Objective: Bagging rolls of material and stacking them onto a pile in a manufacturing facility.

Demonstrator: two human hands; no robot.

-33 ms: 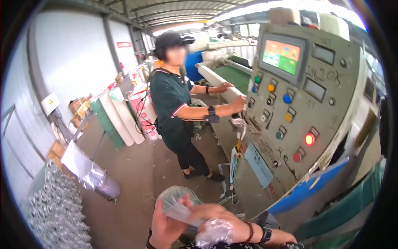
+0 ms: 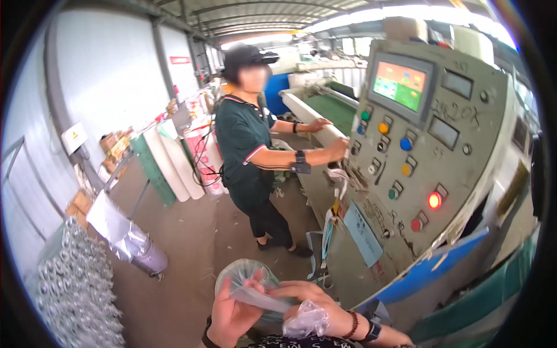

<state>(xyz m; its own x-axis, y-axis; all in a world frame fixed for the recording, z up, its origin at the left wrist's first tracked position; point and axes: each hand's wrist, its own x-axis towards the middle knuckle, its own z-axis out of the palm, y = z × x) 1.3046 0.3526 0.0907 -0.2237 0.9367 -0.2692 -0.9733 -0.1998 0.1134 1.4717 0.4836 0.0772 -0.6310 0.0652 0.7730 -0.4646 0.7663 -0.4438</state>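
Note:
My left hand (image 2: 229,316) and my right hand (image 2: 316,298) meet at the bottom edge. Together they hold a round, translucent greenish roll of clear film (image 2: 243,277). A flat strip of the film (image 2: 261,300) runs across it between my fingers. My left thumb presses on the strip, and my right fingers lie over its other end. A crumpled wad of clear plastic (image 2: 306,322) bulges under my right palm.
A person in a dark green shirt (image 2: 246,145) stands ahead with both hands on a white roll (image 2: 313,119) at a machine. Its grey control panel (image 2: 464,174) with a screen (image 2: 400,84) fills the right. Rolls (image 2: 168,162) lean on the left wall, near a lined bin (image 2: 136,246) and metal coils (image 2: 75,290).

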